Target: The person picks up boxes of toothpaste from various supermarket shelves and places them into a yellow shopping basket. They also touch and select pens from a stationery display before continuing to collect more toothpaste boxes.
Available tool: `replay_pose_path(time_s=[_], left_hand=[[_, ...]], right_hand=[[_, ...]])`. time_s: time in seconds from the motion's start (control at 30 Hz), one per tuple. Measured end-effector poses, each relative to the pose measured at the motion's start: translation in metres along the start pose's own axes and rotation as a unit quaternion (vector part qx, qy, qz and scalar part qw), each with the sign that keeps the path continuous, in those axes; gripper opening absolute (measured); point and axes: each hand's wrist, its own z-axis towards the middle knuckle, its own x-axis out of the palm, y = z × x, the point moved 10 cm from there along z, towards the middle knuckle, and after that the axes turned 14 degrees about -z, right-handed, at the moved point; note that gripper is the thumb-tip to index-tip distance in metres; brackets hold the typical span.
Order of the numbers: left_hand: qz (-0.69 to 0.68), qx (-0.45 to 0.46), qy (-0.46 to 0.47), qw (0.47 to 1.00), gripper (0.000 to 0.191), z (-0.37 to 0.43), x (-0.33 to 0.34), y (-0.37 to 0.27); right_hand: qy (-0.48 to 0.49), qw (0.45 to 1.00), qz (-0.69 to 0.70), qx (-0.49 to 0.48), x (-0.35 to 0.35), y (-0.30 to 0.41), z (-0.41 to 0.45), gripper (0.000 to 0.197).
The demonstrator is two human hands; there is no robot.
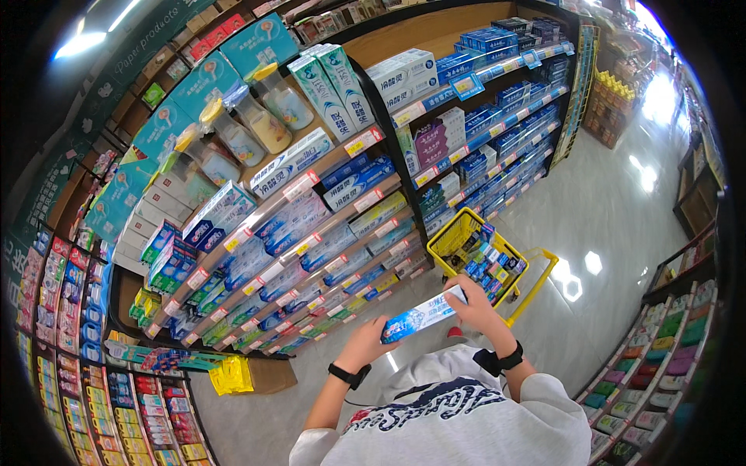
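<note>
A long white and blue toothpaste carton [421,317] stretches between my two hands in front of my chest. At its blue left end, my left hand [368,345] grips it. Fingers and thumb of my right hand [471,304] close around its white right end. Just beyond the right hand stands a yellow wheeled shopping basket [444,228] with its handle [533,285] pointing to the right. Several small toothpaste boxes [489,262] are heaped inside it. My right forearm partly hides the basket's near side.
Ahead and left is a curved shelf unit [280,274] of toothpaste cartons, with plastic jugs [274,96] on top. Another toothpaste shelf [492,131] stands beyond. A brown carton [271,376] and a yellow bag [231,376] rest on the floor. Shelves of folded towels [653,355] line the right.
</note>
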Motion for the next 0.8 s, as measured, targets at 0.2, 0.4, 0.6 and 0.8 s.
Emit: replay_pose_path(time_s=[0.2, 0.4, 0.6, 0.8], left_hand=[[-0.016, -0.073, 0.012, 0.997, 0.046, -0.086, 0.004, -0.002], [-0.085, -0.061, 0.008, 0.995, 0.047, -0.121, 0.021, -0.003], [-0.093, -0.015, 0.027, 0.995, 0.051, -0.116, 0.053, -0.021], [-0.120, 0.035, 0.052, 0.991, 0.051, -0.104, 0.070, -0.060]], right_hand=[[0.047, 0.999, -0.006, 0.005, 0.051, -0.005, -0.047, 0.021], [0.026, 0.997, -0.019, 0.068, 0.058, -0.030, -0.101, 0.025], [-0.059, 0.989, 0.012, 0.133, 0.029, -0.068, -0.150, 0.028], [-0.097, 0.979, 0.042, 0.174, -0.003, -0.099, -0.189, 0.031]])
